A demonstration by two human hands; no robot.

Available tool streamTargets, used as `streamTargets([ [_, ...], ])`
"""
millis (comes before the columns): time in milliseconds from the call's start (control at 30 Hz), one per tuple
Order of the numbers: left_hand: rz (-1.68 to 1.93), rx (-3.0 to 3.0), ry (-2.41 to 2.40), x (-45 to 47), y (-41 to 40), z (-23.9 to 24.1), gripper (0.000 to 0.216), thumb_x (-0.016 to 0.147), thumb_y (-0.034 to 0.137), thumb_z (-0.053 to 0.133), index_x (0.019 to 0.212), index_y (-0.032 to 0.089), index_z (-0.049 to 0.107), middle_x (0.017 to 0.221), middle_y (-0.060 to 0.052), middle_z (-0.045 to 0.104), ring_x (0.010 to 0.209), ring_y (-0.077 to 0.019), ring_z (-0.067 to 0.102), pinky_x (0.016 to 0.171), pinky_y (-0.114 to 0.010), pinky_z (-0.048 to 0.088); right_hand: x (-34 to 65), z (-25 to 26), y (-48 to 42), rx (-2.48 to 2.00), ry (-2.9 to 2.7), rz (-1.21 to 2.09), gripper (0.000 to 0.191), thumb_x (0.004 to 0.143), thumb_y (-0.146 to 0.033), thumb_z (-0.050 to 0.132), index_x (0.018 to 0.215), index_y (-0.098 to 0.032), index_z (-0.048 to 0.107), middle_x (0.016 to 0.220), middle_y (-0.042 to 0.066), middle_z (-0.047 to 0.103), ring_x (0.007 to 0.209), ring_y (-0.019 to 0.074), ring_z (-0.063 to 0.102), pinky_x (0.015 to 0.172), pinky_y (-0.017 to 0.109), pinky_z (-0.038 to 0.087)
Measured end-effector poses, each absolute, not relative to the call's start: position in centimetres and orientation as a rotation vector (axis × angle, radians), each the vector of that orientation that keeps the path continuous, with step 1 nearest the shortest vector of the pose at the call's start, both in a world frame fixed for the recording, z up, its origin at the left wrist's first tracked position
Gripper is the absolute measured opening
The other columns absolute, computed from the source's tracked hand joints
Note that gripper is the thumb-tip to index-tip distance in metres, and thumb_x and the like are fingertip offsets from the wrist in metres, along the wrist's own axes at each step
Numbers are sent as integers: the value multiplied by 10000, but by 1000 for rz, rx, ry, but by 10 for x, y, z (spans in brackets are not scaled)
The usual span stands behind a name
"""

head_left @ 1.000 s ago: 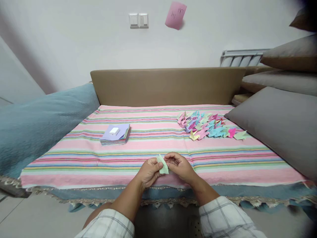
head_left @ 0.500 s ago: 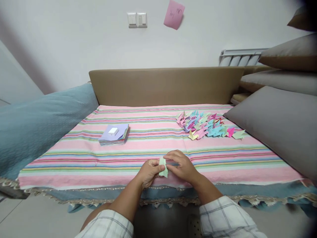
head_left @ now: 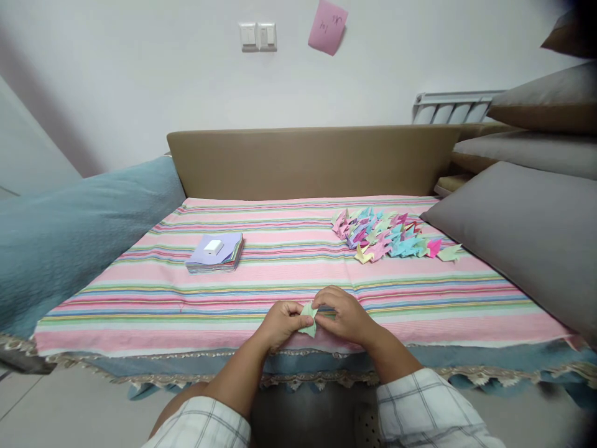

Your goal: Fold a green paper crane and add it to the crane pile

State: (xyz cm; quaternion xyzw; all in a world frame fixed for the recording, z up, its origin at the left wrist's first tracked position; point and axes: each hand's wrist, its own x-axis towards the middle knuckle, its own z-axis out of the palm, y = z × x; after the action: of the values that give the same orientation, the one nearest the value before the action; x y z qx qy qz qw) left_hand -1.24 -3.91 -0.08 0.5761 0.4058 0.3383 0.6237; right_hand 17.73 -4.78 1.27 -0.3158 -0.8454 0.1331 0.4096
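A small pale green folded paper (head_left: pixel 308 316) is pinched between my left hand (head_left: pixel 282 323) and my right hand (head_left: pixel 342 314), just above the near edge of the striped cloth (head_left: pixel 280 274). Both hands have their fingers curled closed on the paper. Farther back on the left lies a stack of coloured paper squares (head_left: pixel 216 254) with a small white block on top. At the back right sits a heap of several folded paper cranes (head_left: pixel 385 239) in pink, blue, green and yellow.
A blue blanket (head_left: pixel 69 236) is piled at the left. Grey cushions (head_left: pixel 522 230) lean at the right. A tan headboard (head_left: pixel 308 162) runs along the back, under a wall with light switches (head_left: pixel 258 36) and a pink note (head_left: pixel 328 26).
Both hands have dropped slightly toward the cloth and drawn closer round the green paper, which now shows smaller and more folded between the fingers.
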Motion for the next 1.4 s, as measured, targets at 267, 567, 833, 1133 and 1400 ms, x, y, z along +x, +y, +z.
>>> streamTargets([
  [267, 828, 1313, 952, -11, -40, -1, 303, 548, 401, 780, 624, 124, 684, 549, 18, 586, 546, -101, 474, 562, -225, 324, 178, 12, -46, -805, -2170, 218, 57, 774, -154, 580, 775, -210, 571, 792, 29, 622, 782, 168, 549, 715, 310, 445],
  [567, 993, 1179, 964, -4, -44, 1, 320, 476, 379, 818, 592, 134, 650, 555, 10, 620, 548, -107, 510, 583, -233, 385, 173, 6, -47, -896, -2139, 159, 65, 826, -197, 537, 823, -203, 603, 774, 34, 642, 744, 160, 570, 681, 292, 438],
  [833, 1090, 1125, 977, -2, -45, 5, 318, 467, 382, 821, 597, 145, 653, 559, 18, 616, 545, -100, 508, 577, -229, 396, 162, 2, -49, -968, -1945, 346, 88, 810, -194, 549, 838, -213, 630, 758, 30, 652, 704, 156, 593, 636, 276, 470],
  [1133, 1166, 1102, 964, -3, -44, 2, 288, 487, 356, 817, 591, 141, 655, 556, 25, 605, 559, -93, 503, 592, -222, 394, 160, 0, -48, -970, -1837, 504, 96, 804, -221, 567, 863, -210, 642, 774, 28, 649, 702, 148, 595, 642, 269, 487],
  [1400, 1198, 1120, 959, -3, -43, -2, 283, 511, 350, 813, 647, 146, 672, 629, 5, 639, 620, -116, 534, 636, -240, 414, 159, 0, -49, -960, -1765, 576, 95, 798, -267, 585, 827, -200, 645, 805, 46, 657, 728, 157, 603, 637, 273, 493],
])
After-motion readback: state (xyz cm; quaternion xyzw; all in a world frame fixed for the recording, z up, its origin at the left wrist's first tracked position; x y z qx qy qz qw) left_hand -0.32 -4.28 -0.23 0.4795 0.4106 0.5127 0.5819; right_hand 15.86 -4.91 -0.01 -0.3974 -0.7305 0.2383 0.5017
